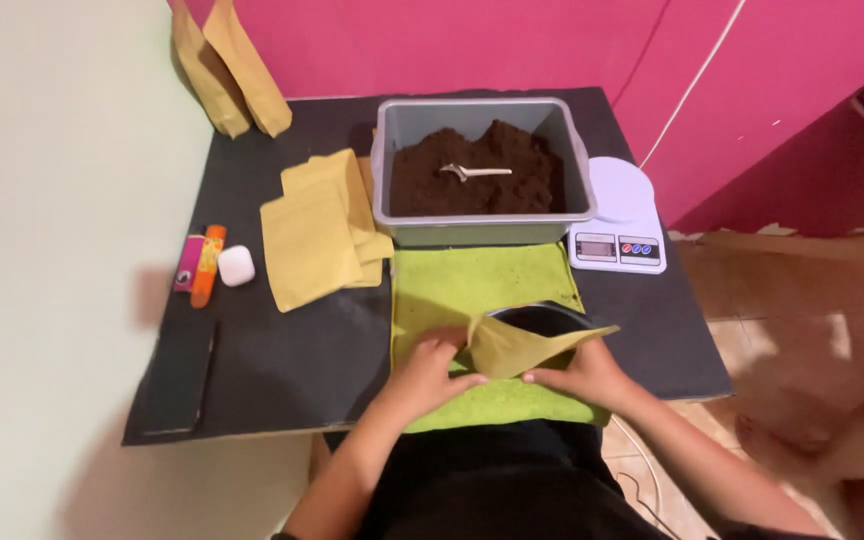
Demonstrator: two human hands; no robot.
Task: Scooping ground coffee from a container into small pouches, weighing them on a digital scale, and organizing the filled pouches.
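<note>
Both my hands hold an open kraft paper pouch (524, 338) lying on a green cloth (462, 285) at the near edge of the black table. My left hand (434, 362) grips the pouch's left side. My right hand (580, 370) holds its right side, and the dark inside of the mouth faces away from me. Behind the cloth stands a grey tub (482, 228) of dark brown powder with a pale scoop (472, 172) lying on top.
A stack of flat kraft pouches (317, 230) lies left of the tub, and two more pouches (230, 70) lean on the wall. A white kitchen scale (620, 215) sits to the right. A small white case (236, 265) and an orange tube (207, 265) lie far left.
</note>
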